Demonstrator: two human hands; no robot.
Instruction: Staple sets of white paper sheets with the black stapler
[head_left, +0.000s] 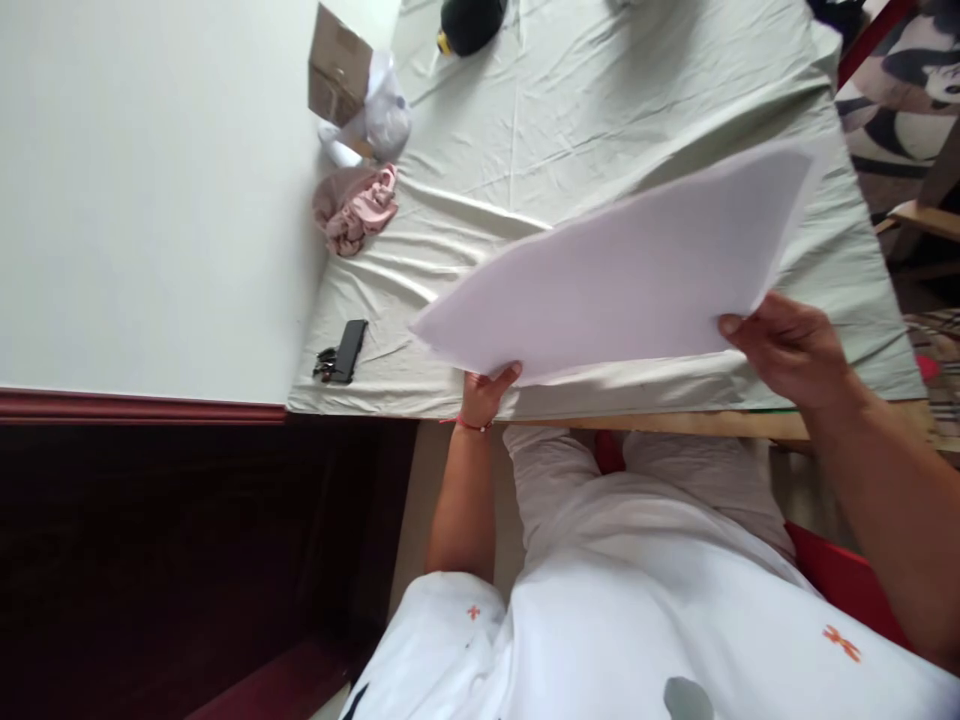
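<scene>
A large white sheet [615, 280], perhaps paper, is held tilted above a table covered with a pale green cloth [480, 210]. My left hand [487, 395] grips its near edge, left of the middle, with the thumb on top and the fingers hidden beneath. At the sheet's near right corner, my right hand [784, 345] pinches it, thumb on top and the other fingers curled under. The sheet's far right part rises and bends slightly. A red string circles my left wrist.
On the table's left side lie a black phone [350, 350], keys [325, 364], a pink cloth [360, 210], a plastic bag [386, 110] and a cardboard box [337, 65]. A black object [472, 25] stands at the far edge. A white wall borders the left.
</scene>
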